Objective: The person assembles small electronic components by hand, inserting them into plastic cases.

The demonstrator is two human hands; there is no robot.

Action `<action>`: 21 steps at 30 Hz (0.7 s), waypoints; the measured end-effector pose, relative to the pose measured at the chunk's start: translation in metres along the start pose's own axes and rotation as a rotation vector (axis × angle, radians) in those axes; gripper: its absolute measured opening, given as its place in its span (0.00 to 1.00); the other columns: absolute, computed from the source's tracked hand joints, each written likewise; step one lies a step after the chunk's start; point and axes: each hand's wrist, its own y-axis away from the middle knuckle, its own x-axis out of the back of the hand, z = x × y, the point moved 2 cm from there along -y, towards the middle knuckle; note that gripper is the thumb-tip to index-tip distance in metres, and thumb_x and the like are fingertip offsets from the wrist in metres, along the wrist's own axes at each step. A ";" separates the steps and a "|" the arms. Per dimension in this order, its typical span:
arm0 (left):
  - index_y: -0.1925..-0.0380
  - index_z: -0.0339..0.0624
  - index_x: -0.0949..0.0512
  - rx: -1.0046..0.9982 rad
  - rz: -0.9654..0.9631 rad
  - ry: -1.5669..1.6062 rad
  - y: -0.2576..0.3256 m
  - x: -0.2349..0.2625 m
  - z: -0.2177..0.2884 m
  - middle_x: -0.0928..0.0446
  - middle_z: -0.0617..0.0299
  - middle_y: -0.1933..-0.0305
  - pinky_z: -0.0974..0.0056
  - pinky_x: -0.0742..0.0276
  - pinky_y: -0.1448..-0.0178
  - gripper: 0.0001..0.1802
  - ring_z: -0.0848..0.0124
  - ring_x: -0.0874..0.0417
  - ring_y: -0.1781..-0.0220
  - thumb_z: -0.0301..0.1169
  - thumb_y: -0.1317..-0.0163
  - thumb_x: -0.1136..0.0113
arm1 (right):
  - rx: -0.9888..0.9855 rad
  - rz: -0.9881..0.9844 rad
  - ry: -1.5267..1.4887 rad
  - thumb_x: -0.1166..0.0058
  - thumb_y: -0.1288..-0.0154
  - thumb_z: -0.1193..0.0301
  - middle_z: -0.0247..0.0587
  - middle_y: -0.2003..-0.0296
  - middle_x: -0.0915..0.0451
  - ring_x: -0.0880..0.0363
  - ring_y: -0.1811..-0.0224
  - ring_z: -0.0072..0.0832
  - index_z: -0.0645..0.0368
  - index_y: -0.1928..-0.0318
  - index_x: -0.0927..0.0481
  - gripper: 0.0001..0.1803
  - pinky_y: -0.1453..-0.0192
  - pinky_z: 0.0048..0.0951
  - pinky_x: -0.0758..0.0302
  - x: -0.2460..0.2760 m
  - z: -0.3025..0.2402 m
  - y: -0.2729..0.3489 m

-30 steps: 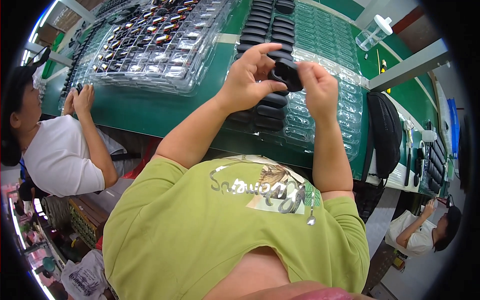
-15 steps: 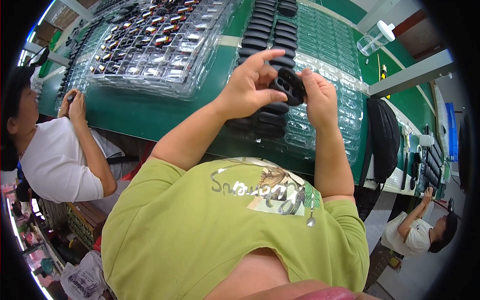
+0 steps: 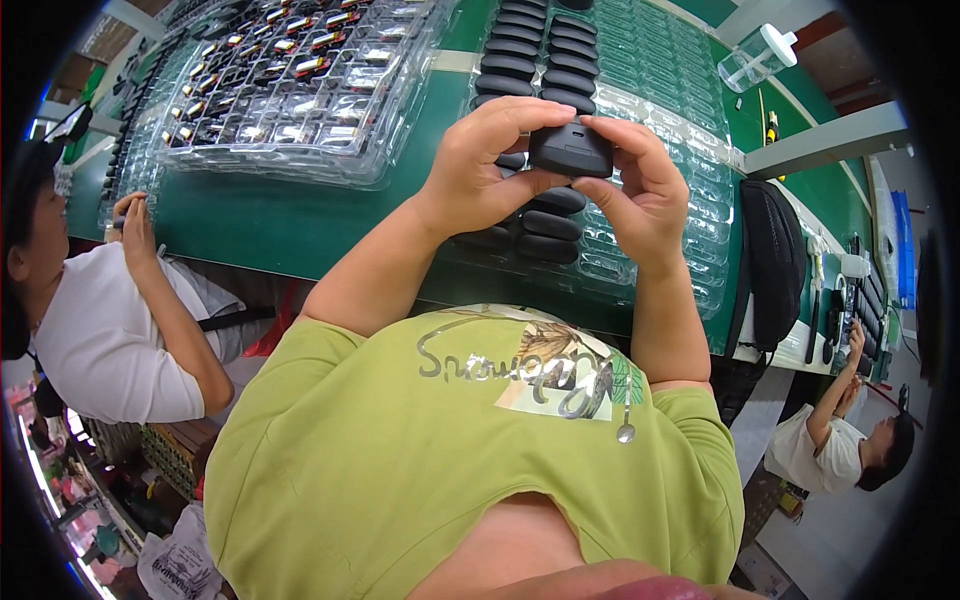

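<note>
A black earbud charging case (image 3: 571, 151) is held between my two hands, its lid closed and a small port slot facing up. My left hand (image 3: 492, 155) grips its left end with thumb and forefinger. On the right end, the fingers and thumb of my right hand (image 3: 640, 185) press against it. Beneath the hands lies a clear plastic tray (image 3: 655, 140) with rows of black cases (image 3: 548, 225) in its left part; the compartments to the right show no cases.
At the left, stacked clear trays (image 3: 300, 100) hold small parts. A lidded clear cup (image 3: 757, 58) stands at the far right, beyond a grey post (image 3: 830, 140). A black bag (image 3: 772, 270) lies right of the tray. Co-workers in white shirts (image 3: 125, 330) sit on both sides.
The case stood open with its inside showing; now it is closed and turned to show its port side. My left fingers have closed in on it.
</note>
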 end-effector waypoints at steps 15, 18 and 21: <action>0.58 0.34 0.20 0.469 -0.097 0.440 0.011 -0.008 -0.009 0.20 0.66 0.64 0.72 0.17 0.56 0.15 0.78 0.16 0.60 0.18 0.45 0.27 | -0.644 0.078 -0.297 0.42 0.26 0.60 0.38 0.70 0.17 0.18 0.71 0.23 0.63 0.58 0.17 0.16 0.68 0.28 0.22 0.005 -0.003 -0.004; 0.56 0.33 0.21 0.538 -0.053 0.444 0.009 -0.004 -0.011 0.19 0.64 0.59 0.71 0.17 0.53 0.15 0.78 0.16 0.58 0.19 0.42 0.28 | 0.042 -0.199 0.594 0.32 0.39 0.63 0.49 0.67 0.17 0.18 0.67 0.44 0.59 0.52 0.15 0.18 0.61 0.37 0.22 -0.001 -0.028 -0.020; 0.54 0.33 0.21 0.510 -0.019 0.382 0.012 -0.008 -0.013 0.18 0.61 0.57 0.71 0.17 0.53 0.16 0.78 0.16 0.59 0.21 0.41 0.28 | -0.037 -0.284 0.520 0.33 0.38 0.64 0.48 0.67 0.16 0.16 0.66 0.42 0.60 0.53 0.15 0.16 0.60 0.35 0.21 0.017 -0.016 -0.044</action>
